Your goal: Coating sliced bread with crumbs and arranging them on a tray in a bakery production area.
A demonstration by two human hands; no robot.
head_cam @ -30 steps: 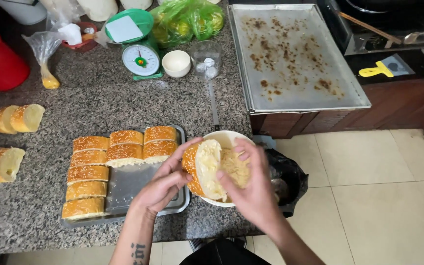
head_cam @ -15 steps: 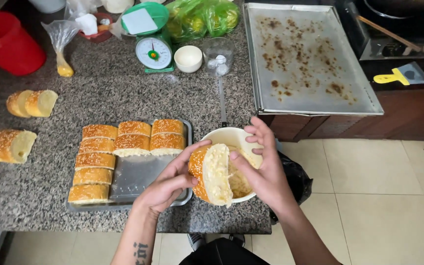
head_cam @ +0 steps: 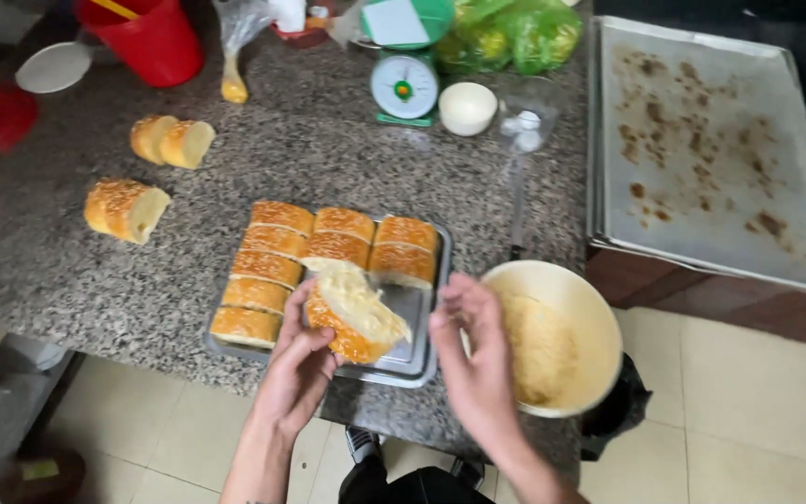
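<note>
The left hand (head_cam: 298, 369) grips with closed fingers a split sesame bread piece (head_cam: 354, 313) over the metal tray (head_cam: 417, 359) on the counter (head_cam: 76, 280) — light, soft, probably crushable and greasy-slick with spread, best held by its crust — while the right hand (head_cam: 478, 359) hangs open beside the cream bowl (head_cam: 590, 317).

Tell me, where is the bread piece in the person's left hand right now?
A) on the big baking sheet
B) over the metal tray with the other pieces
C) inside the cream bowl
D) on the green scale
B: the left hand holds the bread piece above the metal tray, left of the cream bowl.
</note>
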